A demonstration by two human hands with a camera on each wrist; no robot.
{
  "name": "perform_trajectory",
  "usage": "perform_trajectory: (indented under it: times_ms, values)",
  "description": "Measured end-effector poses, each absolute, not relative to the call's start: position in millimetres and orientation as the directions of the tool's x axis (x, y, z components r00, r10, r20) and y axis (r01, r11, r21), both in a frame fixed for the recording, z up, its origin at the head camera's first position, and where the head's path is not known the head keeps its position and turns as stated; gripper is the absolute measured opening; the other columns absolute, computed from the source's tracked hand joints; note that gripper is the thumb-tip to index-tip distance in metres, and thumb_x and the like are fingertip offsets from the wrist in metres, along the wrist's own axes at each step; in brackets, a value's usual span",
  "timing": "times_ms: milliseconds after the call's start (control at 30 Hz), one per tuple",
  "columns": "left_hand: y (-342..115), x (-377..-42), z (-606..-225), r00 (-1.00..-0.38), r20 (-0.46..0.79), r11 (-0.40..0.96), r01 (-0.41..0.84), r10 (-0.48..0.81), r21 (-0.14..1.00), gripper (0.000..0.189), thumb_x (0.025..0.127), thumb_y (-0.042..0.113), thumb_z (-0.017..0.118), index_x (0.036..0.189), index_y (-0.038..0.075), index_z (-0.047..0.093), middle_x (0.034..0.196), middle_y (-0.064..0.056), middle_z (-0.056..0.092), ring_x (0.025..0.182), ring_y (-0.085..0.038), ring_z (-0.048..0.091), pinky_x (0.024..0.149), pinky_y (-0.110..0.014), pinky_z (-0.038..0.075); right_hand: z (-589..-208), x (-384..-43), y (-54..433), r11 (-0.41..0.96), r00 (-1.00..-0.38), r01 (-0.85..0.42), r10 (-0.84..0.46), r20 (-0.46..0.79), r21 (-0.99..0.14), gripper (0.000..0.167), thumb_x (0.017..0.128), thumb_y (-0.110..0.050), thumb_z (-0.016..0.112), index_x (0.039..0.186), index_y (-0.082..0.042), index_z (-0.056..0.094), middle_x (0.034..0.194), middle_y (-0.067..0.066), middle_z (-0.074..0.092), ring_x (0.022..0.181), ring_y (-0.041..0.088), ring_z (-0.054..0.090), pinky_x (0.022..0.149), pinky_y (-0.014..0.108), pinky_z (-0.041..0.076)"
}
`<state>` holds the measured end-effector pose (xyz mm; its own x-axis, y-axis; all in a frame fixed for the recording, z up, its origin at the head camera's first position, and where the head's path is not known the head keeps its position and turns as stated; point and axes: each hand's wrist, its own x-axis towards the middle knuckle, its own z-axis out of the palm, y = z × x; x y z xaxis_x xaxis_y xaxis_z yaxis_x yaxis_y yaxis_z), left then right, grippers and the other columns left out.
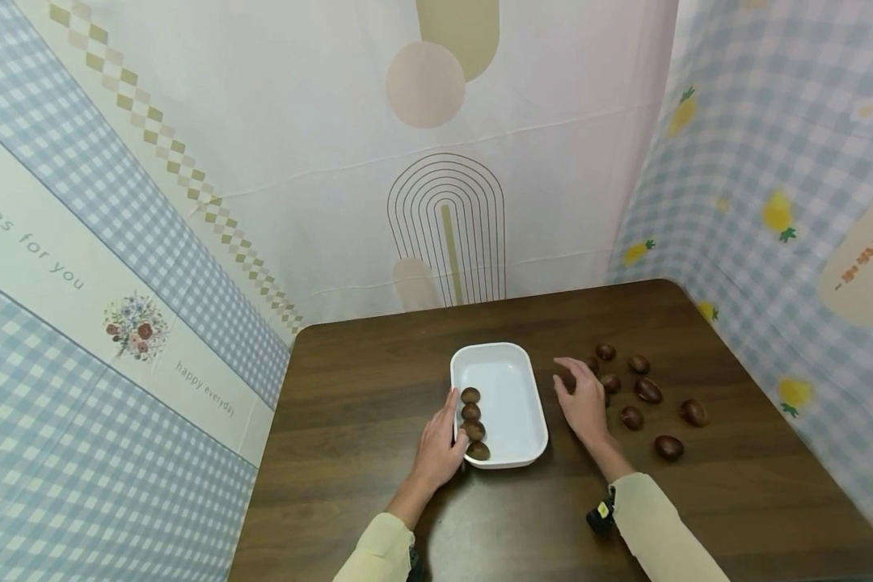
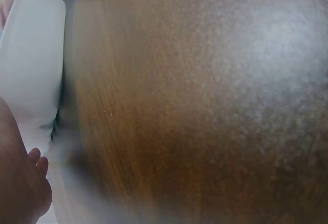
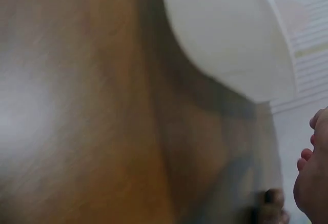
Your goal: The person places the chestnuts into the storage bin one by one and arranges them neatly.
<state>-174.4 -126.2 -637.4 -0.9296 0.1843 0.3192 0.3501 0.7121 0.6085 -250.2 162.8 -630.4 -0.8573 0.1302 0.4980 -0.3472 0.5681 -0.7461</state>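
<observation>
A white rectangular dish (image 1: 512, 404) has several oval brown chestnut-like pieces (image 1: 470, 411) lined up inside along its left wall. At that wall, my left hand (image 1: 438, 449) holds the dish, fingers along the outside and thumb over the rim. To the right of the dish, my right hand (image 1: 582, 402) hovers with fingers loosely bent and nothing in its grasp. Its fingertips point toward the dish, apart from the rim. Close by on its right, more glossy dark brown pieces (image 1: 648, 390) are scattered on the table.
The brown wooden table (image 1: 342, 420) ends at a back edge against a printed cloth wall (image 1: 320, 234). Checked cloth hangs at both sides. The farthest loose brown pieces, such as one at the right (image 1: 694, 412), lie toward the table's right side.
</observation>
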Motion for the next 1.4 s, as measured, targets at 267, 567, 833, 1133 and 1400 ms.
perform_trajectory:
  times_ms: [267, 567, 833, 1133, 1400]
  values:
    - [-126.3, -173.7, -635.9, -0.936, 0.302, 0.710, 0.338, 0.182, 0.618, 0.076, 0.094, 0.013, 0.054, 0.166, 0.003, 0.033, 0.167, -0.013, 0.041, 0.144, -0.035, 0.051, 0.108, -0.062, 0.044, -645.4, -237.2, 182.1, 0.600, -0.844, -0.278, 0.220, 0.489, -0.750, 0.034, 0.092, 0.008, 0.073, 0.126, 0.005, 0.072, 0.131, 0.025, 0.067, 0.120, 0.048, 0.059, 0.103, 0.063, 0.044]
    - [-127.5, -175.0, -636.7, -0.928, 0.329, 0.706, 0.352, 0.176, 0.615, 0.076, 0.093, 0.012, 0.055, 0.165, 0.001, 0.034, 0.166, -0.013, 0.043, 0.142, -0.035, 0.053, 0.107, -0.061, 0.045, -652.6, -229.5, 191.1, 0.597, -0.865, -0.197, 0.267, 0.424, -0.778, 0.039, 0.093, 0.006, 0.074, 0.132, 0.005, 0.069, 0.140, 0.025, 0.063, 0.130, 0.048, 0.057, 0.106, 0.065, 0.043]
    - [-128.3, -175.3, -636.3, -0.931, 0.316, 0.712, 0.346, 0.181, 0.611, 0.076, 0.094, 0.013, 0.055, 0.166, 0.002, 0.033, 0.167, -0.012, 0.041, 0.143, -0.034, 0.052, 0.108, -0.061, 0.045, -656.1, -224.5, 195.2, 0.589, -0.882, -0.156, 0.279, 0.381, -0.793, 0.041, 0.092, 0.007, 0.073, 0.133, 0.006, 0.068, 0.138, 0.029, 0.062, 0.131, 0.050, 0.056, 0.106, 0.066, 0.043]
    - [-128.8, -175.2, -637.5, -0.932, 0.313, 0.712, 0.347, 0.186, 0.610, 0.077, 0.094, 0.014, 0.056, 0.166, 0.003, 0.033, 0.167, -0.012, 0.041, 0.142, -0.034, 0.053, 0.108, -0.060, 0.045, -658.5, -221.4, 197.4, 0.592, -0.904, -0.118, 0.269, 0.333, -0.797, 0.042, 0.094, 0.006, 0.071, 0.136, 0.004, 0.066, 0.139, 0.030, 0.060, 0.133, 0.052, 0.053, 0.108, 0.067, 0.041]
    - [-128.2, -175.3, -638.7, -0.941, 0.284, 0.715, 0.328, 0.187, 0.617, 0.076, 0.095, 0.016, 0.054, 0.167, 0.005, 0.031, 0.169, -0.011, 0.039, 0.145, -0.033, 0.050, 0.110, -0.060, 0.043, -668.6, -216.7, 195.5, 0.623, -0.905, -0.133, 0.240, 0.351, -0.771, 0.039, 0.091, 0.007, 0.073, 0.130, 0.006, 0.068, 0.135, 0.030, 0.063, 0.126, 0.051, 0.059, 0.103, 0.065, 0.046]
